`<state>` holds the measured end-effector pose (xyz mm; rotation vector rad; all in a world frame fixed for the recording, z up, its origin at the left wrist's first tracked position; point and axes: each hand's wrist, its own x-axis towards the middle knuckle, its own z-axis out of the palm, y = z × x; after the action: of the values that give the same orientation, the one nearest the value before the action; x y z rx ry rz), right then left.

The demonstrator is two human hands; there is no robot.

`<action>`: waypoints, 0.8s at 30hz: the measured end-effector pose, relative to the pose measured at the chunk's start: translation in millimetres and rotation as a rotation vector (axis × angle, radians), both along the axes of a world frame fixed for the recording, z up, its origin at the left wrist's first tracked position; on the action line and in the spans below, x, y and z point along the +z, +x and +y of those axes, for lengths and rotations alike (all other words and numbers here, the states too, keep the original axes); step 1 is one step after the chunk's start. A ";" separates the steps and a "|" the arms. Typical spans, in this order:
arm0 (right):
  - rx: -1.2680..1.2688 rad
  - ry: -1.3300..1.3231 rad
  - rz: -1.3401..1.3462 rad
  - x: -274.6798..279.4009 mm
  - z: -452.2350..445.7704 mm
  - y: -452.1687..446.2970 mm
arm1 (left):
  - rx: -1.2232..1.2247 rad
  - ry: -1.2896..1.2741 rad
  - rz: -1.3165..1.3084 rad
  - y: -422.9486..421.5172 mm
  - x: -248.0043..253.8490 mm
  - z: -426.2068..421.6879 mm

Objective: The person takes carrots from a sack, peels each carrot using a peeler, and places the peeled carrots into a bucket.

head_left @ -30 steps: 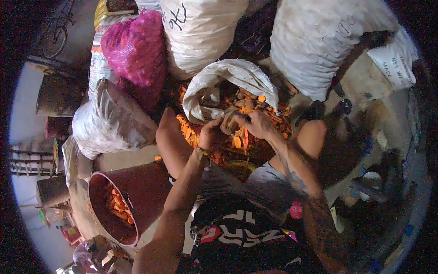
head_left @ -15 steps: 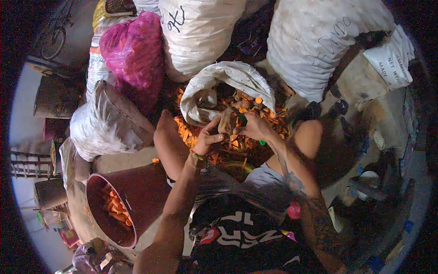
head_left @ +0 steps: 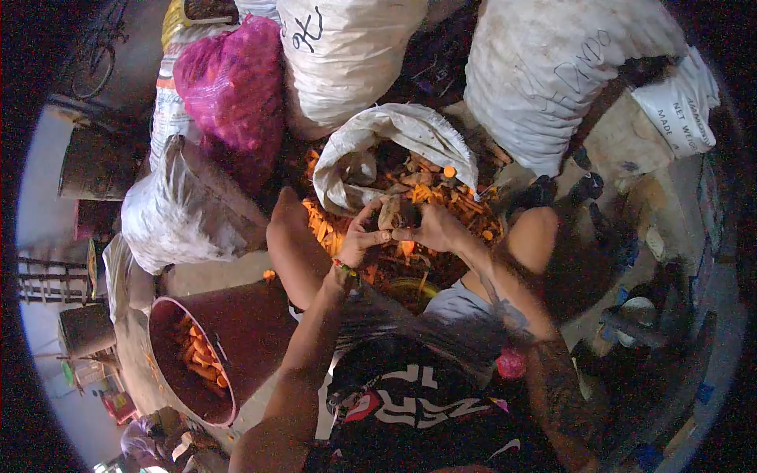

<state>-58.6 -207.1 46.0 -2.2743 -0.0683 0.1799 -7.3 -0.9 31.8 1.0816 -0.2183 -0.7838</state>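
Observation:
Between my two hands is a brown, rough-skinned root [head_left: 390, 215]. My left hand [head_left: 363, 237] has its fingers and thumb around the root's left side. At the root's right side, my right hand [head_left: 434, 228] is closed, its thumb near my left thumb; whatever its fingers hold is dark and unclear. Just beyond them lies an open white sack [head_left: 339, 165] with brown roots in its mouth. Orange peelings and pieces [head_left: 323, 229] cover the ground around and under my hands. The rim of a yellowish container [head_left: 418, 285] shows below them.
A dark red bucket [head_left: 264, 339] lies tilted at the lower left with orange pieces inside. Full white sacks [head_left: 347, 63] and a pink net sack [head_left: 233, 94] stand ahead. Another large white sack [head_left: 544, 71] is at the upper right. My bent knees flank the peelings.
Both hands stay close together around the root, which now stands more upright. My right hand has shifted its grip; a green item seen near it half a second ago no longer shows.

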 end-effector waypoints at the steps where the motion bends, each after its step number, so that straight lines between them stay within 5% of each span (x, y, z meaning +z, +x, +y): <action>1: -0.003 -0.025 0.089 4.6 0.8 -0.8 | 0.019 0.017 -0.008 0.5 -4.3 0.7; 10: -0.095 -0.044 -0.270 9.6 14.2 -5.5 | 0.114 0.116 -0.052 3.7 -0.1 -3.4; 15: -0.086 -0.066 -0.035 12.5 13.2 -1.4 | 0.237 0.017 -0.122 -0.2 7.4 -17.6; 21: -0.133 0.048 -0.150 -3.6 13.7 1.6 | 0.511 0.430 -0.888 3.4 -0.4 -18.2; 24: -0.278 0.232 0.016 -3.8 24.4 0.9 | 0.498 0.441 -0.852 4.6 -23.0 -20.6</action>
<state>-57.7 -182.6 42.2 -2.0251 0.2237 0.0404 -2.7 -21.4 8.8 1.7641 -0.4801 0.1287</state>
